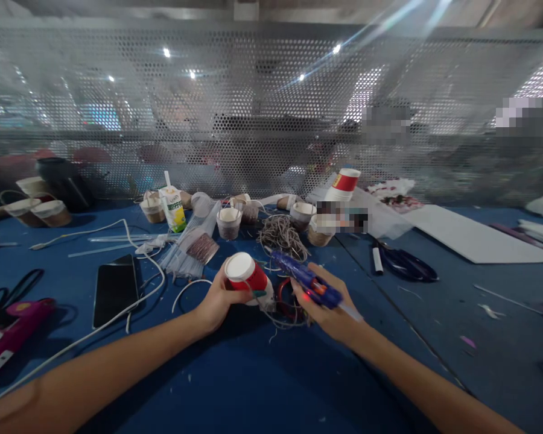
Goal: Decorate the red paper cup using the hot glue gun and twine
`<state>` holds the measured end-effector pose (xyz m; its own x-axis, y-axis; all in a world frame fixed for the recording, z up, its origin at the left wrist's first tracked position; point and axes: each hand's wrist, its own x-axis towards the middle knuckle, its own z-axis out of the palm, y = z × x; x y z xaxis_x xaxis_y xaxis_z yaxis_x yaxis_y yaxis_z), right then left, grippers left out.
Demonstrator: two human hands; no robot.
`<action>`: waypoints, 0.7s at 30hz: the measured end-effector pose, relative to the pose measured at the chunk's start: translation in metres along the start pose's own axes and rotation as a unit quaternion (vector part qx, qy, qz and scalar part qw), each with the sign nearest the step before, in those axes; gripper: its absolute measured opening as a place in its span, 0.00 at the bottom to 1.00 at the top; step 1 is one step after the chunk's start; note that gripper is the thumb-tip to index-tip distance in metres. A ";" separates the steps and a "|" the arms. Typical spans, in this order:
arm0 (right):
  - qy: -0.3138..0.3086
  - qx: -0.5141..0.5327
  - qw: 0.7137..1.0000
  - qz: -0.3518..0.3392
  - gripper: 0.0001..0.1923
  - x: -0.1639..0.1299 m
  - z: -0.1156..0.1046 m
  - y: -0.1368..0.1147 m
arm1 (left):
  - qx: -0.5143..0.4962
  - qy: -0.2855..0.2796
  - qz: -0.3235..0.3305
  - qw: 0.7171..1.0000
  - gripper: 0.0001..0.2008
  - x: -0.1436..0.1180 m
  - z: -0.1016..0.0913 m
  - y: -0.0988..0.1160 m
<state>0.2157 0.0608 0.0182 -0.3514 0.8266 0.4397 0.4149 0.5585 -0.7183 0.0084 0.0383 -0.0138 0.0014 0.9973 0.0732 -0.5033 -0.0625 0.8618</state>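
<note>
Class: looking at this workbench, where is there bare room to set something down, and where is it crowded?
Bare blue table lies between the forearms, and between scissors and white board. Crowded: the twine pile, phone, and around the red cup.

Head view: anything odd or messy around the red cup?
Loose twine lies in a tangled heap behind the red cup in the left hand. The right hand grips a blue glue gun. No spill shows.
</note>
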 end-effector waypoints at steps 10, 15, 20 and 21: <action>-0.042 -0.421 0.906 0.000 0.19 0.010 -0.020 0.009 | 0.001 0.012 0.035 0.999 0.31 -0.005 -0.003 -0.004; -0.024 -0.289 0.955 -0.056 0.16 0.004 -0.028 -0.036 | 0.030 0.000 0.037 0.999 0.30 -0.008 0.001 -0.002; -0.071 -0.202 0.969 -0.127 0.06 0.001 0.007 -0.057 | 0.101 -0.009 0.051 0.993 0.26 -0.010 0.004 0.001; -0.067 -0.212 0.965 -0.135 0.05 0.001 0.014 -0.056 | 0.118 -0.013 0.056 0.991 0.26 -0.010 0.004 0.001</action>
<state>0.1805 0.0294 0.0509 -0.5884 0.6457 0.4867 0.5895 0.7545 -0.2885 0.0113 0.0283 -0.0113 -0.0200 0.9824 0.1856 -0.2856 -0.1835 0.9406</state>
